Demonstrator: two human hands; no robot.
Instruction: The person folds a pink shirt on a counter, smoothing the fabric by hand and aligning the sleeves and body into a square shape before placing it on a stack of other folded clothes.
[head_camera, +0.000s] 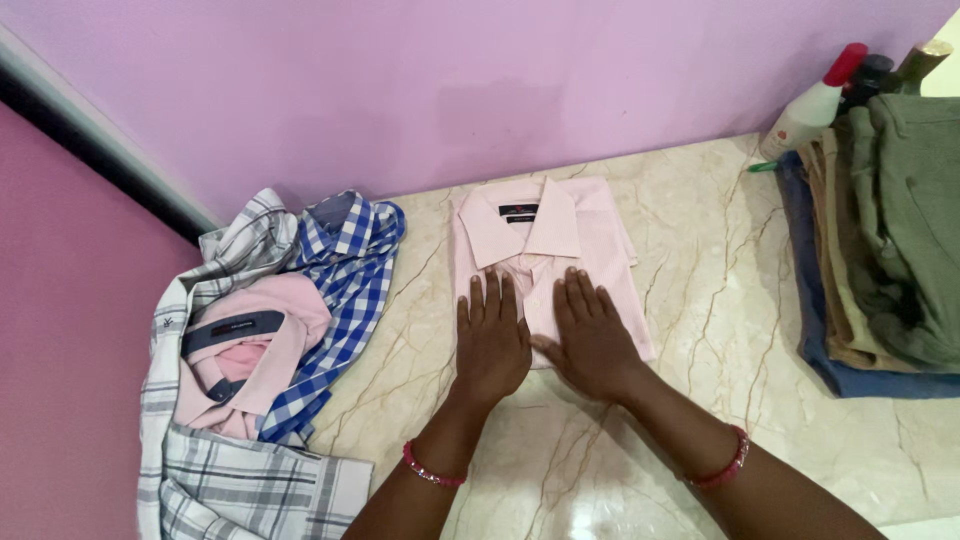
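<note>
Pressing: both hands (540, 340) flat atop folded shirt (545, 240)

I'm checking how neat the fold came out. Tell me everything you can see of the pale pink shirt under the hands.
The pale pink shirt lies folded into a neat rectangle on the marble counter, collar toward the wall, a dark label inside the neck. It looks like light woven cotton, smooth, with the button placket down the middle. The left hand and right hand press flat, fingers spread, on its lower half. Nothing else touches it.

left hand (491, 342), right hand (594, 343) — flat, palms down
</note>
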